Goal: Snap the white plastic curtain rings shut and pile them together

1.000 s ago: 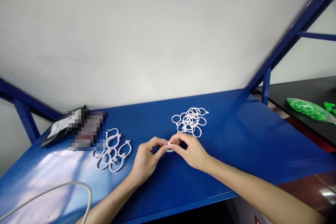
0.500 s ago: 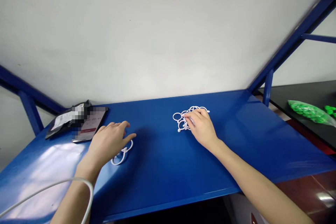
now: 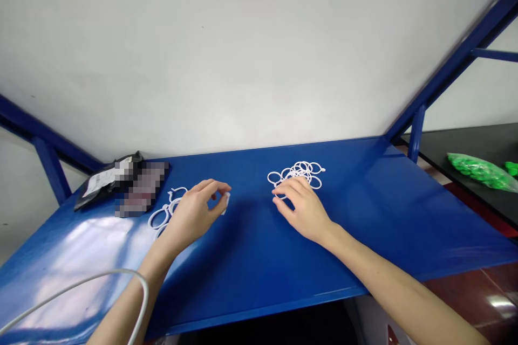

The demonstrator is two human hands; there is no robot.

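My left hand [image 3: 198, 210] is raised over the left-centre of the blue table, thumb and forefinger pinched on a white ring [image 3: 226, 204] seen nearly edge-on. Several white plastic rings [image 3: 157, 219] with small knobs lie beneath and left of that hand, partly hidden by it. A second pile of white rings [image 3: 316, 168] lies overlapping at the right of centre. Over its near edge hovers my right hand [image 3: 303, 207], thumb and fingers curved and apart, with nothing visible between them. Part of this pile is hidden behind the fingers.
A black package [image 3: 101, 183] with a white label lies at the blue table's [image 3: 259, 259] back left, beside a dark flat device [image 3: 141, 194]. A white cable [image 3: 81, 283] loops across my left forearm. A bag of green pieces [image 3: 479, 171] lies on a black surface to the right.
My left hand has moved right and closed its fingertips on a white ring, uncovering more rings behind it. My right hand has drawn slightly toward me, its fingers parting over the right pile.
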